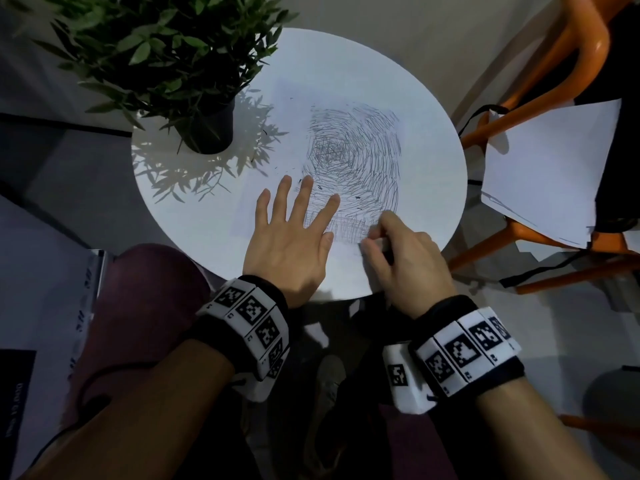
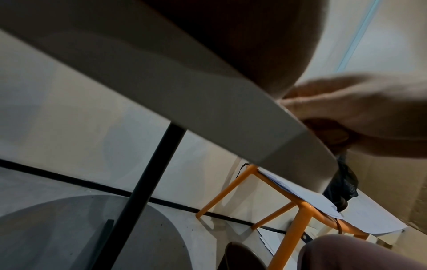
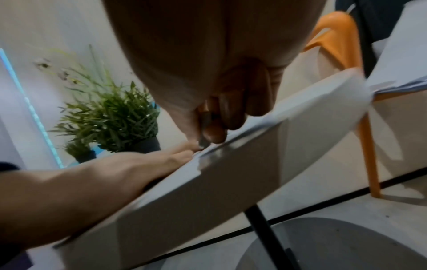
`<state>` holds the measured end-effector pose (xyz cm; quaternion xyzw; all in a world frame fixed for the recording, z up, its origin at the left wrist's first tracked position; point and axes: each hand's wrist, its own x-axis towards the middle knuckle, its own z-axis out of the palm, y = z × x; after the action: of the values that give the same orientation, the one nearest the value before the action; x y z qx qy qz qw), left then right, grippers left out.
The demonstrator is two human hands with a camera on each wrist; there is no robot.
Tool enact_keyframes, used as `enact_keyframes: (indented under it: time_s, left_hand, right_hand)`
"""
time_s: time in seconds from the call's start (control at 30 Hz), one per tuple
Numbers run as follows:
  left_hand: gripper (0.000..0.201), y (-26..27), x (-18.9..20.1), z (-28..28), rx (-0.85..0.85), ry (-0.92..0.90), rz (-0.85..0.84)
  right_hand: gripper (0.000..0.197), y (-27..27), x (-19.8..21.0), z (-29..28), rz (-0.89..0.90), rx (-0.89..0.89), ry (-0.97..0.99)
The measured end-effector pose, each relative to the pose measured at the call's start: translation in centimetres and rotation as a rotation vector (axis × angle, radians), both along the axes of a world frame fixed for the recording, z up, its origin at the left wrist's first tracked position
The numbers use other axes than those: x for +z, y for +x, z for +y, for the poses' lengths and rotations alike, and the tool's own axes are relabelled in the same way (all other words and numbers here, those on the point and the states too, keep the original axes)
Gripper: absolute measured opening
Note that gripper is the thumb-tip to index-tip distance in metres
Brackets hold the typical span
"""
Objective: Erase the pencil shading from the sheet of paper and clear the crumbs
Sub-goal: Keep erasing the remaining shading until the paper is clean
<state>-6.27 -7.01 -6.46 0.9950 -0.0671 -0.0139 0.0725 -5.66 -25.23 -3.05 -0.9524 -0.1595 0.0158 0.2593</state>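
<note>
A round white bench (image 1: 398, 84) holds a potted plant (image 1: 180, 64) on its far left part. The plant's leaves throw spiky shadows across the bench, up to the left edge of the sheet of paper (image 1: 277, 140). The pot stands just beside that edge, so there is little room on that side. To the right, apart from the bench, an orange chair (image 1: 568, 57) carries loose white sheets (image 1: 550, 168). A dark red knee (image 1: 152, 289) sits under the bench's near left rim.

The sheet of paper lies flat in the middle of the bench. The pencil shading (image 1: 353, 157) fills a big patch, darkest in a swirl near the top. Small dark crumbs (image 1: 287, 168) are scattered to the left of the shading and a few lie on it. The near end of the paper comes close to the bench's near rim, and both hands work there. The far and right parts of the bench are bare.

The left hand (image 1: 294, 240) lies flat on the paper, fingers spread wide, fingertips touching the lower left part of the shading. The right hand (image 1: 405, 258) has its grip curled tight, thumb and fingers pinching a small pale eraser (image 1: 381, 243). The eraser is pressed down on the paper at the bottom edge of the shading, just beside the left thumb. In the right wrist view the fingers (image 3: 231, 113) bunch closely round the eraser's tip.
</note>
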Motion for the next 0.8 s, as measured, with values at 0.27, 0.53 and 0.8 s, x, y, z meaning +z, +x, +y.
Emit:
enact_keyframes:
  time_s: [0.27,0.53,0.8]
  left_hand:
    - [0.061,0.1,0.2,0.1,-0.011,-0.003,0.014]
    - [0.056,0.1,0.4,-0.1,-0.001,0.031,0.03]
    - [0.056,0.1,0.5,-0.1,0.003,0.037,0.039]
  right_hand:
    - [0.015,-0.5,-0.1,0.4,0.015,0.034,-0.034]
    - [0.017,-0.2,0.2,1.9,0.016,0.033,0.041]
    - [0.019,-0.3,0.2,-1.7,0.018,-0.03,-0.092]
